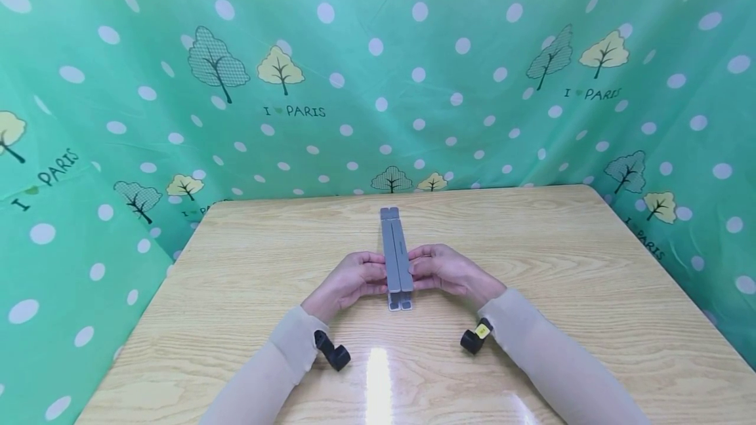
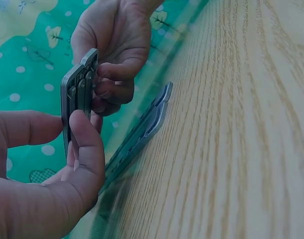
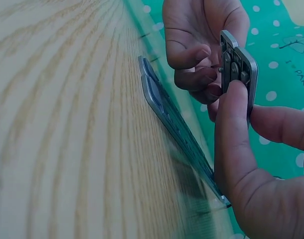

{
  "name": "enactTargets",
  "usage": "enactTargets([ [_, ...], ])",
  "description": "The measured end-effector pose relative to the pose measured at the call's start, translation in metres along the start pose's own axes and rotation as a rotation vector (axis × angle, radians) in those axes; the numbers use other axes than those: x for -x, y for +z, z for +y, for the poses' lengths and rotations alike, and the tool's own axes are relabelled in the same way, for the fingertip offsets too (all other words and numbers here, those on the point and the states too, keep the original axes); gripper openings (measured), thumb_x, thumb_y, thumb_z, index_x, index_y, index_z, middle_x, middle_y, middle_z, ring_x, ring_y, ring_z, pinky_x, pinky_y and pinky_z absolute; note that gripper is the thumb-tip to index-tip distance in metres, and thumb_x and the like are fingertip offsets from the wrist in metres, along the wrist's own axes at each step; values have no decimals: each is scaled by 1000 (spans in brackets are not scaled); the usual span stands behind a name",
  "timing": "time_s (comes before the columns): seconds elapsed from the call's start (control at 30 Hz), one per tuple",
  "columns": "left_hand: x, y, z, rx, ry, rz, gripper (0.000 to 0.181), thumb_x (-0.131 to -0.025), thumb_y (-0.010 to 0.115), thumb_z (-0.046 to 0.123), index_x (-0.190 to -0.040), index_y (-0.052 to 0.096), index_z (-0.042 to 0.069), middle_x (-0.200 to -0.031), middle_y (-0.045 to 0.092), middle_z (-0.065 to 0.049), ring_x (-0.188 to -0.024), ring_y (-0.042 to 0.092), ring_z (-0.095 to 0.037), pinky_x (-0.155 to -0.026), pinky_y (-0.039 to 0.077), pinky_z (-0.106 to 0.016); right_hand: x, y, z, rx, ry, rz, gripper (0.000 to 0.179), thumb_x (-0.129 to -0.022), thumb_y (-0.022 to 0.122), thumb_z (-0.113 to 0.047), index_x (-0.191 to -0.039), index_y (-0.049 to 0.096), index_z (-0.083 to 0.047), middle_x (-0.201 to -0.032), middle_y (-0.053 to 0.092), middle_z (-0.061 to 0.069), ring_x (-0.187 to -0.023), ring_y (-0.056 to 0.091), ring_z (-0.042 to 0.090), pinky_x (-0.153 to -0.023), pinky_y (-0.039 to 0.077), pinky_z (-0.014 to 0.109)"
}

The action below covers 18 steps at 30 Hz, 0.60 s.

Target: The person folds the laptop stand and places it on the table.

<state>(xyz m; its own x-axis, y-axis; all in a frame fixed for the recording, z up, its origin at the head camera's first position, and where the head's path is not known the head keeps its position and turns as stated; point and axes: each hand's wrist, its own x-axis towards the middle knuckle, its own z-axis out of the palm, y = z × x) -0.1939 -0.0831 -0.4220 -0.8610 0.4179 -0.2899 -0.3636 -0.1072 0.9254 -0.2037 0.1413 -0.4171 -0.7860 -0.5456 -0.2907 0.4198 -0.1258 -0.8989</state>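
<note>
A grey metal folding laptop stand [image 1: 397,248] stands in the middle of the table, its two long halves side by side. The wrist views show its upper arms [image 2: 67,94] raised at an angle over the base bars [image 3: 159,109], which lie along the wood. From the left side, my left hand [image 1: 356,275] pinches the near end of the upper arms between thumb and fingers. My right hand [image 1: 444,271] grips the same end from the right. Rounded base tips with dark pads [image 1: 400,305] show below the raised end. Rivets and hinge links are visible between the arms.
The stand rests on a light wood-grain table [image 1: 283,235]. A green dotted curtain [image 1: 378,84] with printed trees hangs behind and at both sides. Black wrist cameras [image 1: 333,351] sit at both sleeve cuffs. Light glares off the front of the table.
</note>
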Motion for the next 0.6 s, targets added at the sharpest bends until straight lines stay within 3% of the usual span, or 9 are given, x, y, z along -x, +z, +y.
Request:
enactTargets([
  [0.3,1,2,2,-94,-1,58,59,-84,58,-10,-138,36,-1,-94,60,-12,-76,62,-20,-68,55,-31,0,3,1,104,-40,41,64,-87,54,10,-143,25,2,-100,65,23,-87,67,32,-81,55,44],
  [0.6,3,5,3,-236,28,78,66,-79,66,-9,-139,39,-2,-95,62,-13,-75,62,-19,-69,56,-34,-1,11,-1,274,-21,125,69,-82,56,11,-145,28,-1,-96,64,22,-83,66,31,-80,55,46],
])
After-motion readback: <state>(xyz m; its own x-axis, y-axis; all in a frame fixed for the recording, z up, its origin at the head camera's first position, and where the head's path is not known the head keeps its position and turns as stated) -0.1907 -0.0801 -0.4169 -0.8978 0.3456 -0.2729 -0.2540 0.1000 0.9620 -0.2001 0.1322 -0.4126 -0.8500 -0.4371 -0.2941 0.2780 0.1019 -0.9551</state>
